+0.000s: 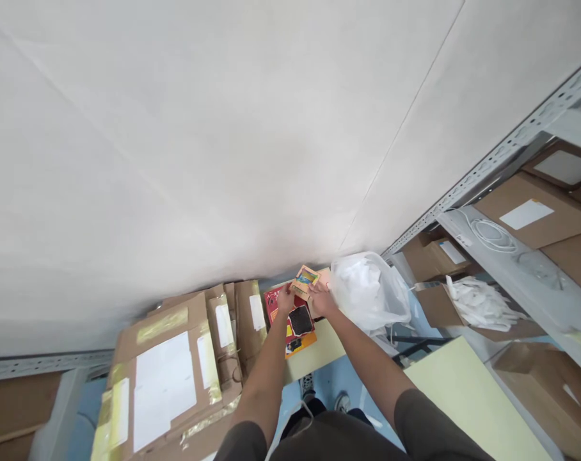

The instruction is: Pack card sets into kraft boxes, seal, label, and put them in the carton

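A small orange-covered book (pixel 304 279) with a blue and yellow picture is held between my two hands, tilted over a stack on a pale yellow tabletop (pixel 314 362). My left hand (pixel 285 299) is closed at its left lower edge. On its right lower side, my right hand (pixel 321 299) grips it with the fingers partly hidden. Below them lies a red book (pixel 295 321) with a dark picture on its cover. An orange book (pixel 301 344) shows from under the red one. Something pale pink (pixel 325 276) lies behind my right hand.
Flattened cardboard boxes (pixel 175 339) stand against the wall on the left. A white plastic bag (pixel 372 288) sits just right of my right hand. Shelves (pixel 501 243) with cartons line the right side, beside a pale yellow board (pixel 463 397). The wall (pixel 252 153) rises behind the table.
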Demonstrator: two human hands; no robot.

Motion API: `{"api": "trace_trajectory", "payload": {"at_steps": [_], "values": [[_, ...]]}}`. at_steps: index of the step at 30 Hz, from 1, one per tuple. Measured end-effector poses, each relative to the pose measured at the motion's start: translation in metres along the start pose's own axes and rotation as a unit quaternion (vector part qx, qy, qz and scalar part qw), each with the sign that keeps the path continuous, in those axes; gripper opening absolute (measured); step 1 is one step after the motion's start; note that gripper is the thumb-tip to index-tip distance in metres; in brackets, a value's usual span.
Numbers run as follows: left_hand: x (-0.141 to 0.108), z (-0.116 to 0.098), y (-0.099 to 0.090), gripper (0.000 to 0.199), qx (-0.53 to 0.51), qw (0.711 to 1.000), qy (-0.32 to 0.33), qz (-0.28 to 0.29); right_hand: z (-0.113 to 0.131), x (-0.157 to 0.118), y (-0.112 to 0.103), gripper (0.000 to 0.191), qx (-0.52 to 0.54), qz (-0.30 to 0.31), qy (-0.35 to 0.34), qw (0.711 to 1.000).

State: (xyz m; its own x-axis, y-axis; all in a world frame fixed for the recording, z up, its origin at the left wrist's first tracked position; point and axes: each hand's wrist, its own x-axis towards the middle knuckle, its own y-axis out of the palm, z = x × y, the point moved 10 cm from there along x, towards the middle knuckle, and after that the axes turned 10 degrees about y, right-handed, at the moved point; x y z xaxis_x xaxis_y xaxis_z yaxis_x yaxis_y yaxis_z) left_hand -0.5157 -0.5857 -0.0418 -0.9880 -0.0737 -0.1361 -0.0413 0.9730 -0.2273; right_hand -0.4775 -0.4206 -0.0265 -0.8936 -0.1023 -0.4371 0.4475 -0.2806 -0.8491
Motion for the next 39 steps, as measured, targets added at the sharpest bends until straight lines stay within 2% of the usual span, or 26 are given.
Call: {"api": "trace_trajectory", "payload": {"at_steps": [2,4,6,7,9,11,13,16,18,21,25,29,34,39], "values": [[0.003,0.009,-0.006,0.013,0.01,0.999,-0.028,-0.015,-0.006,0.0,-0.004,0.074,0.042,-0.003,-0.008,0.999],[0.0,0.011,-0.008,0.015,0.015,0.999,-0.036,-0.022,-0.017,0.0,-0.01,0.073,0.13,-0.025,0.01,0.991],[-0.01,0.008,-0.009,0.021,-0.021,0.999,-0.028,-0.041,-0.034,-0.004,-0.015,0.071,0.261,-0.063,0.057,0.962],[-0.017,0.004,-0.008,0.025,-0.053,0.997,-0.019,-0.053,-0.044,-0.008,-0.016,0.071,0.335,-0.081,0.084,0.935],[-0.037,-0.006,-0.001,0.032,-0.131,0.989,-0.002,-0.067,-0.059,-0.02,-0.018,0.07,0.483,-0.105,0.118,0.861],[-0.058,-0.02,0.017,0.035,-0.185,0.982,0.002,-0.046,-0.065,-0.037,-0.024,0.066,0.606,-0.113,0.099,0.781],[-0.08,-0.035,0.045,0.035,-0.206,0.978,-0.013,0.009,-0.073,-0.06,-0.039,0.056,0.684,-0.123,0.062,0.716],[-0.108,-0.064,0.096,0.037,-0.221,0.969,-0.026,0.111,-0.103,-0.108,-0.061,0.045,0.735,-0.15,0.054,0.66],[-0.124,-0.089,0.13,0.041,-0.237,0.957,-0.016,0.166,-0.129,-0.145,-0.072,0.045,0.747,-0.162,0.058,0.642],[-0.15,-0.127,0.18,0.046,-0.253,0.938,0.01,0.235,-0.171,-0.206,-0.081,0.047,0.753,-0.178,0.06,0.631],[-0.205,-0.164,0.252,0.05,-0.228,0.918,0.032,0.323,-0.241,-0.296,-0.075,0.052,0.764,-0.241,0.099,0.591],[-0.281,-0.182,0.325,0.056,-0.185,0.904,0.019,0.386,-0.31,-0.4,-0.06,0.055,0.778,-0.314,0.132,0.528],[-0.4,-0.203,0.423,0.058,-0.142,0.864,0.013,0.484,-0.386,-0.537,-0.032,0.054,0.788,-0.371,0.15,0.468],[-0.522,-0.211,0.506,0.061,-0.089,0.82,0.007,0.565,-0.438,-0.673,0.012,0.053,0.783,-0.445,0.178,0.397]]}}
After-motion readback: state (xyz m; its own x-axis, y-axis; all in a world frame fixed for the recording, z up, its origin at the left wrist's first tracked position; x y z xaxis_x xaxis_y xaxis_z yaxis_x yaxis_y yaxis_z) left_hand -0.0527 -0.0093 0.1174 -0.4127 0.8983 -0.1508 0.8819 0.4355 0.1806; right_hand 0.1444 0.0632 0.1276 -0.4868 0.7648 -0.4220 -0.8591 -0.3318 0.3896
